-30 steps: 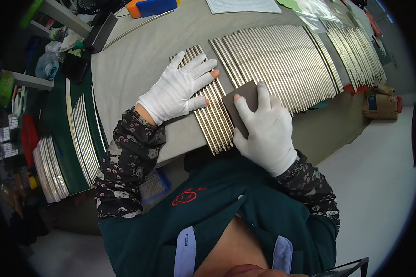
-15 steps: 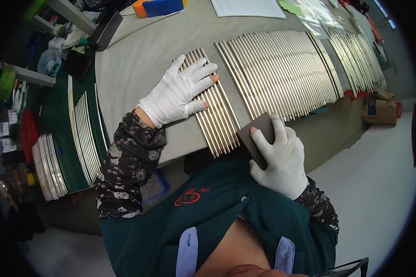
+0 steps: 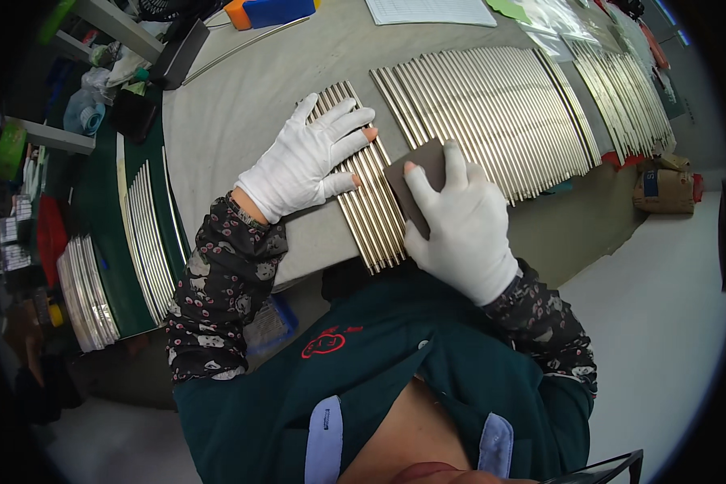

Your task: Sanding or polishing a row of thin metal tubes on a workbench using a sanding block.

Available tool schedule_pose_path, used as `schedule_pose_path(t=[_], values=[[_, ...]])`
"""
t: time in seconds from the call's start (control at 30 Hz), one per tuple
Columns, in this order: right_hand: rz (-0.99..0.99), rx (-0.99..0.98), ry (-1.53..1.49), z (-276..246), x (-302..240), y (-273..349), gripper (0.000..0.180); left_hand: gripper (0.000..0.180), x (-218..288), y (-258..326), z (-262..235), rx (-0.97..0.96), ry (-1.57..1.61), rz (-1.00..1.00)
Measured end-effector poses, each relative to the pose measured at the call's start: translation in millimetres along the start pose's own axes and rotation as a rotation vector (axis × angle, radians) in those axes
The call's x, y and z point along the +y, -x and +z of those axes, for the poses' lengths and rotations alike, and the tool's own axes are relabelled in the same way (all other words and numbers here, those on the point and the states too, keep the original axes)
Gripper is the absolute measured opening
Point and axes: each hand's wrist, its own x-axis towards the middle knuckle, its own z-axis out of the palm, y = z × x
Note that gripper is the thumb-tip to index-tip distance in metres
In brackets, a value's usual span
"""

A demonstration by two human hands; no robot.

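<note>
A small group of shiny metal rods (image 3: 373,211) lies side by side on the table in front of me, their near ends at the front edge. My left hand (image 3: 305,164), in a white glove with bare thumb and fingertip showing, rests on these rods with its fingers spread. In my gloved right hand (image 3: 464,228) is a dark grey-brown sanding sponge (image 3: 422,172), gripped between thumb and fingers. The sponge is at the right side of the small group, next to a wider row of rods (image 3: 500,113). Its underside is hidden.
More rods (image 3: 625,101) lie at the far right. On a green surface at the left are further rods (image 3: 151,242) and wrapped strips (image 3: 86,290). A printed sheet (image 3: 431,10), a blue and orange object (image 3: 278,11) and a thin rod (image 3: 246,50) lie on the table's far side.
My right hand has moved the sanding sponge away from me and slightly left, from the table's front edge up alongside the small rod group. My left hand has stayed nearly still.
</note>
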Motion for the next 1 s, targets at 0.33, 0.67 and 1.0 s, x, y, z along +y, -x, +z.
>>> schedule_pose_path(t=[0.33,0.67,1.0], values=[[-0.031,0.005,-0.072,-24,13,55,0.066,0.069,-2,-2,-2,-0.012,0.048,-0.056],[0.028,0.009,-0.009,1,-2,12,0.059,0.07,-7,-9,4,0.004,-0.03,-0.08],[-0.037,-0.003,0.028,-1,6,2,0.058,0.069,-4,-9,5,-0.01,-0.021,-0.095]])
